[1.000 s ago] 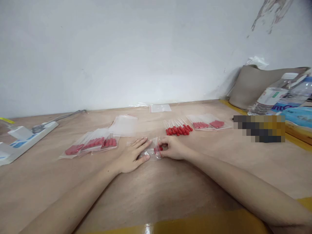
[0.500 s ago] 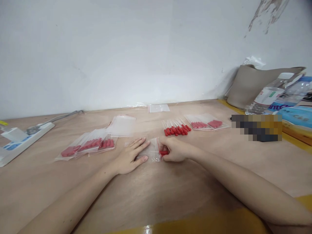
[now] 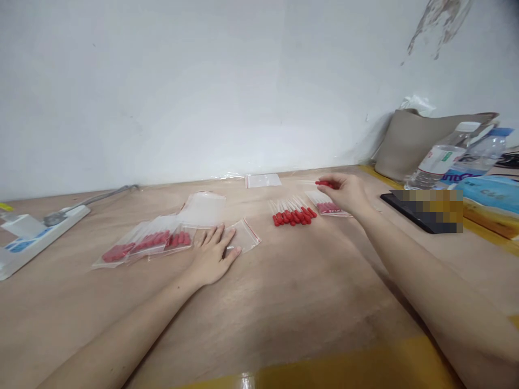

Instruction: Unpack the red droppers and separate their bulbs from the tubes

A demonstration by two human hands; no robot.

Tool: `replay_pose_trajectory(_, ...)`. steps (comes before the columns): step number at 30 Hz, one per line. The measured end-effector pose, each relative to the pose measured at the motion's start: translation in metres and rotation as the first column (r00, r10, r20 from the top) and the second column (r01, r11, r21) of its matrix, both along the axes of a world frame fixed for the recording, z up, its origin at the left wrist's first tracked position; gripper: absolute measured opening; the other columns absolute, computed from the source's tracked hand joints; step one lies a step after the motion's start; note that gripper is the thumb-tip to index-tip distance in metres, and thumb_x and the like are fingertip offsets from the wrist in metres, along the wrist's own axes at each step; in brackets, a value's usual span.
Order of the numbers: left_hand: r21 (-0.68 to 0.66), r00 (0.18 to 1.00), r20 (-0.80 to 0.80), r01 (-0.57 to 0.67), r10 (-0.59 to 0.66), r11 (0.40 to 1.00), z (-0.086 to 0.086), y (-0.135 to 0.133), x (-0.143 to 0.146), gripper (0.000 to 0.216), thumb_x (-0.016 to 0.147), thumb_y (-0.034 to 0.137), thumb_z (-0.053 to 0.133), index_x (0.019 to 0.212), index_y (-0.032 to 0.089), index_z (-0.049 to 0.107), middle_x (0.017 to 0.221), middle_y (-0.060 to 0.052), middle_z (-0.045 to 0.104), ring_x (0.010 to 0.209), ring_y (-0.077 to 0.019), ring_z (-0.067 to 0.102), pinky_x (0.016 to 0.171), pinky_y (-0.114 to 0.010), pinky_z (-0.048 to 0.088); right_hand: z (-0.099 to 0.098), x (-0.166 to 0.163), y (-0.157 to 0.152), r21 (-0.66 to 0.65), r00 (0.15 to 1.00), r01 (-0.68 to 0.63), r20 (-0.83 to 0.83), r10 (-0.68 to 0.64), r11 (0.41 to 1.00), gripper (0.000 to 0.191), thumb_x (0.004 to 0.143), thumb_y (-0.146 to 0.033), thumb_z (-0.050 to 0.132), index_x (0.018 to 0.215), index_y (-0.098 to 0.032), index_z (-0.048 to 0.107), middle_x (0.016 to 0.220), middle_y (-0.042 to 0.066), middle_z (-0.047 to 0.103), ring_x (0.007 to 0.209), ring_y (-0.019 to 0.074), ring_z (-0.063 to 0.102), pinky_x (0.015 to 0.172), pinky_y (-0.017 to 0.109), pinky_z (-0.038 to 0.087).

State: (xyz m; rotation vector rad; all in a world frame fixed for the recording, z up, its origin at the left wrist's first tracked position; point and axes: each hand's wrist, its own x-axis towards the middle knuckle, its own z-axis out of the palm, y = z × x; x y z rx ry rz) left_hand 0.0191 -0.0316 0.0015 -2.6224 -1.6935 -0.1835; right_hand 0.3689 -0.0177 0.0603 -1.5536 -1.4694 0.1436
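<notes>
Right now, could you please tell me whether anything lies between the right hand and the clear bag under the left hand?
Yes: the pile of red-tipped sticks lies on the table along the direct line from the right hand to the clear bag. Nothing visible covers the bag's red-striped edge.

Open passage: bare table (image 3: 259,313) between the two forearms, running forward to the row of red-tipped sticks (image 3: 292,216).
Narrow lane: between that row and the clear bag (image 3: 247,236) under the left hand (image 3: 214,253).
Obstructions, left: filled bags (image 3: 156,239), overlapping; power strip (image 3: 79,215) farther out.
Obstructions, right: right hand (image 3: 343,192), a pinched red-tipped stick (image 3: 324,184) jutting leftward; dark flat device (image 3: 409,212); upright bottles (image 3: 436,159) before a grey bin (image 3: 399,143).
Far limit: wall (image 3: 203,97).
</notes>
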Motion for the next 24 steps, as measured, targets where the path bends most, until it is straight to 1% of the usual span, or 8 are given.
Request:
replay_pose_trajectory(2, 0.007, 1.000, -0.011, -0.008, 0.008, 1.000, 0.000, 0.000, 0.000, 0.059, 0.084, 0.057, 0.027, 0.135, 0.027, 0.031, 0.144, -0.008, 0.021, 0.133, -0.0265, 0.017, 0.106, -0.046, 0.014, -0.011, 0.000, 0.006, -0.060, 0.993, -0.011, 0.118, 0.018, 0.998, 0.022, 0.071, -0.020, 0.058, 0.091, -0.015, 0.066, 0.092, 0.007, 0.068, 0.082, 0.0164, 0.062, 0.078, 0.029, 0.048)
replay_pose_trajectory(4, 0.009, 1.000, -0.020, -0.009, 0.009, 1.000, 0.001, -0.001, 0.000, 0.058, 0.085, 0.057, 0.027, 0.134, 0.027, 0.032, 0.144, -0.008, 0.022, 0.133, -0.0258, 0.017, 0.106, -0.046, 0.014, -0.015, -0.002, 0.007, -0.162, 0.975, -0.048, 0.206, 0.081, 0.986, 0.024, 0.071, -0.016, 0.056, 0.093, -0.015, 0.066, 0.093, 0.007, 0.068, 0.084, 0.0166, 0.063, 0.078, 0.027, 0.048)
replay_pose_trajectory(9, 0.023, 1.000, -0.014, -0.007, 0.008, 1.000, 0.002, -0.002, 0.001, 0.057, 0.084, 0.057, 0.029, 0.133, 0.028, 0.033, 0.143, -0.007, 0.024, 0.133, -0.0257, 0.019, 0.106, -0.046, 0.014, -0.003, -0.011, -0.002, -0.400, 0.871, -0.104, 0.405, 0.277, 0.911, 0.024, 0.070, -0.016, 0.056, 0.090, -0.015, 0.068, 0.085, 0.005, 0.069, 0.077, 0.0164, 0.062, 0.069, 0.024, 0.046)
replay_pose_trajectory(12, 0.026, 1.000, -0.011, -0.003, 0.004, 1.000, 0.001, -0.001, 0.000, 0.057, 0.085, 0.057, 0.028, 0.134, 0.028, 0.033, 0.143, -0.007, 0.024, 0.133, -0.0256, 0.019, 0.106, -0.046, 0.014, 0.001, -0.012, -0.006, -0.484, 0.844, -0.162, 0.384, 0.375, 0.860, 0.019, 0.073, -0.025, 0.054, 0.082, -0.018, 0.069, 0.076, 0.001, 0.069, 0.072, 0.0145, 0.061, 0.064, 0.022, 0.044)
replay_pose_trajectory(14, 0.021, 1.000, -0.004, 0.001, -0.001, 1.000, 0.001, -0.001, 0.000, 0.057, 0.085, 0.057, 0.028, 0.134, 0.028, 0.033, 0.144, -0.007, 0.023, 0.133, -0.0257, 0.018, 0.106, -0.046, 0.014, 0.001, -0.011, -0.006, -0.477, 0.877, -0.154, 0.337, 0.342, 0.865, 0.022, 0.075, -0.028, 0.051, 0.085, -0.018, 0.068, 0.077, 0.001, 0.068, 0.072, 0.0139, 0.061, 0.064, 0.021, 0.044)
replay_pose_trajectory(18, 0.009, 0.999, 0.037, 0.013, -0.013, 1.000, 0.001, -0.003, -0.001, 0.056, 0.086, 0.055, 0.027, 0.133, 0.026, 0.034, 0.143, -0.009, 0.025, 0.132, -0.0265, 0.019, 0.105, -0.049, 0.014, -0.004, -0.008, -0.003, -0.434, 0.934, -0.017, 0.313, 0.169, 0.901, 0.023, 0.074, -0.023, 0.048, 0.086, -0.016, 0.067, 0.077, 0.004, 0.068, 0.071, 0.0145, 0.060, 0.063, 0.022, 0.044)
replay_pose_trajectory(21, 0.020, 0.991, 0.127, 0.028, -0.030, 0.999, 0.001, -0.001, -0.002, 0.051, 0.089, 0.048, 0.025, 0.130, 0.022, 0.039, 0.140, -0.010, 0.033, 0.131, -0.0252, 0.024, 0.105, -0.049, 0.016, -0.008, -0.007, 0.000, -0.497, 0.934, 0.012, 0.315, 0.167, 0.868, 0.020, 0.073, -0.027, 0.051, 0.078, -0.017, 0.068, 0.074, 0.003, 0.068, 0.069, 0.0144, 0.060, 0.060, 0.021, 0.043)
replay_pose_trajectory(24, 0.023, 0.956, 0.292, -0.011, 0.004, 1.000, 0.002, 0.006, -0.006, 0.044, 0.087, 0.038, 0.031, 0.125, 0.019, 0.044, 0.130, -0.009, 0.046, 0.122, -0.0230, 0.038, 0.102, -0.043, 0.027, -0.010, -0.002, 0.003, -0.508, 0.935, 0.055, 0.328, 0.134, 0.860, 0.022, 0.075, -0.029, 0.048, 0.078, -0.018, 0.067, 0.073, 0.003, 0.067, 0.068, 0.0136, 0.059, 0.059, 0.021, 0.042)
